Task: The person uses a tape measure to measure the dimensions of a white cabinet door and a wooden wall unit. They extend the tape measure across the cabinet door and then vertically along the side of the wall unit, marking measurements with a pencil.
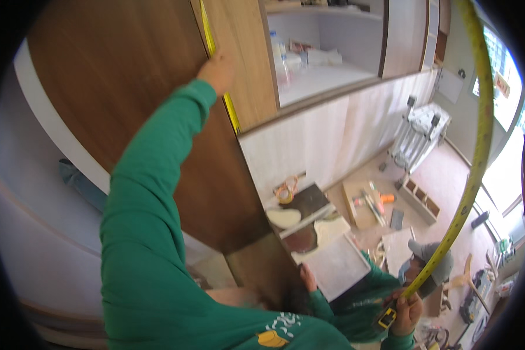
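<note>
Reaching up in a green sleeve, my left hand [217, 71] grips a yellow tape measure blade [232, 115] along the edge between a dark brown panel [134, 76] and a lighter wood panel [245, 64]. The blade shows above and below my fingers. Low on the right, my right hand [410, 313] is closed around the yellow and black tape measure case [387, 318]. From there a long stretch of blade [472, 169] curves up past the upper edge of the view. Whether both stretches join is out of view.
A co-worker in a grey cap [440, 263] is below, one hand [309, 278] at a pale board [335, 268]. Open shelves [326, 87] hold bottles and papers. A folded white step stool [421, 131], a divided wooden box [419, 201] and tools [376, 204] are on the floor.
</note>
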### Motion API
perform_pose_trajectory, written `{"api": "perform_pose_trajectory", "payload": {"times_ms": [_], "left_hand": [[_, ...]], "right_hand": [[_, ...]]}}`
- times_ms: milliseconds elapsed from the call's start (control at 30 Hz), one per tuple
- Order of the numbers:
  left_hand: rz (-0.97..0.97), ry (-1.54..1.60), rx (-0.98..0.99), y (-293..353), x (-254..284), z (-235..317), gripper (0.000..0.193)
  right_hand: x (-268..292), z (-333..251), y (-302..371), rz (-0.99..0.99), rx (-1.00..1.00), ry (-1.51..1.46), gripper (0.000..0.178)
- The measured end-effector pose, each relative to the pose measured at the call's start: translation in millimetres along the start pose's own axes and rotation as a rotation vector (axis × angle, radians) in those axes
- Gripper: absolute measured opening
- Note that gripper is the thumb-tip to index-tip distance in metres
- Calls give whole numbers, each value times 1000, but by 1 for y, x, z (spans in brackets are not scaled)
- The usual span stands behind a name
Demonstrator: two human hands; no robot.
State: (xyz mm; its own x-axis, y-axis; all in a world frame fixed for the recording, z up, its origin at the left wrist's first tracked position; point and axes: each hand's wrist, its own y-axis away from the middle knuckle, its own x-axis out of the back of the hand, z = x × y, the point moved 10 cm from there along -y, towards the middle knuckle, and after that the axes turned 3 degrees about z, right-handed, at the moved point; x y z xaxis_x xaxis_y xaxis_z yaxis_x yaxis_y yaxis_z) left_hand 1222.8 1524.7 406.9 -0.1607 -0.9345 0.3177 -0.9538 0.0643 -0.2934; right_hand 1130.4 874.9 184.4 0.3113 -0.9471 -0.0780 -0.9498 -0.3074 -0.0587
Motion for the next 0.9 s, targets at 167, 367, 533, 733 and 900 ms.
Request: {"api": "perform_pose_trajectory", "payload": {"times_ms": [167,367,533,733,900], "left_hand": [[96,132,2,12,20,-1,25],[46,384,32,21,28,-6,20],[193,440,28,37,14,-11,23],[228,275,256,43,46,-24,67],[84,203,478,55,41,-37,99]], "right_hand": [[-15,-34,-6,-19,-5,95,20],[-17,-54,-15,-40,124,132,17],[-24,-58,-19,-85,145,116,17],[-21,-51,-16,-70,81,76,18],[-16,-44,-16,-45,49,102,19]]}}
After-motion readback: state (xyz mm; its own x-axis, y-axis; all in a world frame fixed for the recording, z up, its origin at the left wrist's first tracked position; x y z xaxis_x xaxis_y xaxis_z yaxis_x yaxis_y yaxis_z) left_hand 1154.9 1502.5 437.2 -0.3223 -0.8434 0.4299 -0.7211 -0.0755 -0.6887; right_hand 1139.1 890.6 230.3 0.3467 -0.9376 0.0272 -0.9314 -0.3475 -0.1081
